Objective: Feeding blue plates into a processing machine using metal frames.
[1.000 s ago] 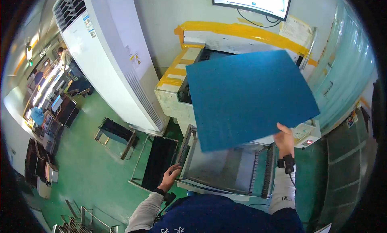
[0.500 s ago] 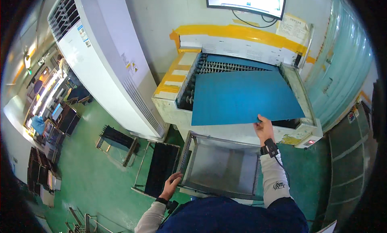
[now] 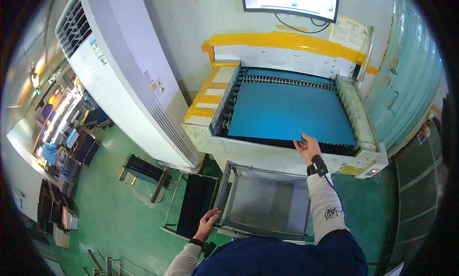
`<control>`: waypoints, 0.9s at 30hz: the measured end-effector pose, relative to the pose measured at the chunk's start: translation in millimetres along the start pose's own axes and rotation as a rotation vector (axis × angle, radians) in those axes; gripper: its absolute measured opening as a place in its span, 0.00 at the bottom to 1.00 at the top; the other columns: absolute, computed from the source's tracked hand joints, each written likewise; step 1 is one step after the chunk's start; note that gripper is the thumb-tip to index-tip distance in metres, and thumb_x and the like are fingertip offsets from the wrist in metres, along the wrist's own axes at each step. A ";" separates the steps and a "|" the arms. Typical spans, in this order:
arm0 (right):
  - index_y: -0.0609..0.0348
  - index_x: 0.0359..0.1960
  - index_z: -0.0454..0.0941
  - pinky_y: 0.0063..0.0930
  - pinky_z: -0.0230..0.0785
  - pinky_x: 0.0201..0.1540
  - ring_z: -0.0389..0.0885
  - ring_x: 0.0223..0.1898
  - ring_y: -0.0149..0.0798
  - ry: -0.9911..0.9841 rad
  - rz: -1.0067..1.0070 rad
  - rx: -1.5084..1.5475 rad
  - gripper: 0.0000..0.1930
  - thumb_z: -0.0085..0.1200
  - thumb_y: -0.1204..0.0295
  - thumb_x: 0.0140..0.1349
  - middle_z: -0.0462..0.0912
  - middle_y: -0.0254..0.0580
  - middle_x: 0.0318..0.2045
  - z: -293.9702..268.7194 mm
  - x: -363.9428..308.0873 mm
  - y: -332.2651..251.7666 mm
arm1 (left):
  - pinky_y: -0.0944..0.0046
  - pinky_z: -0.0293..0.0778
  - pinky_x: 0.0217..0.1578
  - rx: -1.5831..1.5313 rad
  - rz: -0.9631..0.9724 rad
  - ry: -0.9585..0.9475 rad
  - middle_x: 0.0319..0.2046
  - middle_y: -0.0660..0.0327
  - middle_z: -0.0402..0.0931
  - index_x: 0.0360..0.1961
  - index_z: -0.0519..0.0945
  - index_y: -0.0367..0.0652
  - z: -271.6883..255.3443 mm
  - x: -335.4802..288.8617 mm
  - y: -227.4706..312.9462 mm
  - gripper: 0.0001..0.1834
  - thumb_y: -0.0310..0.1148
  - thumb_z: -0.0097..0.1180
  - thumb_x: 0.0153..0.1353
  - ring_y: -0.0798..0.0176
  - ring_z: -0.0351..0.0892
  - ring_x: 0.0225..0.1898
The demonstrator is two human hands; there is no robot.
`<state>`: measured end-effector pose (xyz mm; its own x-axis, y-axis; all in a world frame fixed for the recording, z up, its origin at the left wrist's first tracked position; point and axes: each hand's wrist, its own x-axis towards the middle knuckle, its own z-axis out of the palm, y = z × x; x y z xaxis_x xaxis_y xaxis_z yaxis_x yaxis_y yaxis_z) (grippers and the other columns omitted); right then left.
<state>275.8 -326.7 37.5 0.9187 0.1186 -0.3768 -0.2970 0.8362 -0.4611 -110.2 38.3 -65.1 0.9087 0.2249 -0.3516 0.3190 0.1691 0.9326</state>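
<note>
The blue panel point(image 3: 289, 111) lies on the roller bed point(image 3: 272, 80). The right hand point(image 3: 308, 148) has its grip partly open at the panel's near edge; pinching cannot be confirmed. The left hand point(image 3: 206, 223), loosely curled, is beside the metal rack point(image 3: 222, 190); hold unclear.

One sheet point(image 3: 289, 111) lies on the roller machine point(image 3: 267, 152) near its front edge, a second sheet point(image 3: 287, 74) by its back edge, a rack point(image 3: 223, 191) before it.
</note>
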 end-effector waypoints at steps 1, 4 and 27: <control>0.62 0.40 0.73 0.33 0.79 0.44 0.80 0.40 0.42 0.001 0.021 -0.043 0.06 0.55 0.75 0.65 0.79 0.44 0.36 4.8 -1.7 -0.6 | 0.65 0.64 0.60 -0.010 -0.001 0.000 0.54 0.58 0.79 0.61 0.73 0.36 0.5 0.1 0.5 0.24 0.36 0.54 0.67 0.65 0.73 0.56; 0.64 0.44 0.72 0.34 0.80 0.41 0.82 0.42 0.46 -0.004 0.086 -0.154 0.10 0.54 0.70 0.66 0.80 0.50 0.38 12.4 -6.7 -5.0 | 0.65 0.64 0.60 0.046 -0.002 0.024 0.54 0.58 0.79 0.61 0.73 0.36 2.2 3.0 0.7 0.24 0.36 0.54 0.67 0.66 0.73 0.56; 0.65 0.46 0.73 0.30 0.79 0.33 0.84 0.36 0.45 -0.060 0.138 -0.500 0.19 0.50 0.58 0.70 0.83 0.54 0.41 2.5 -23.2 -10.7 | 0.67 0.65 0.58 0.051 0.044 0.013 0.52 0.59 0.80 0.59 0.75 0.37 1.7 3.5 -1.2 0.23 0.39 0.55 0.67 0.66 0.74 0.55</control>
<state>258.3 -337.0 53.2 0.8710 0.2530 -0.4212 -0.4913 0.4542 -0.7432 -106.9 37.3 -67.3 0.9187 0.2440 -0.3105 0.2921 0.1095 0.9501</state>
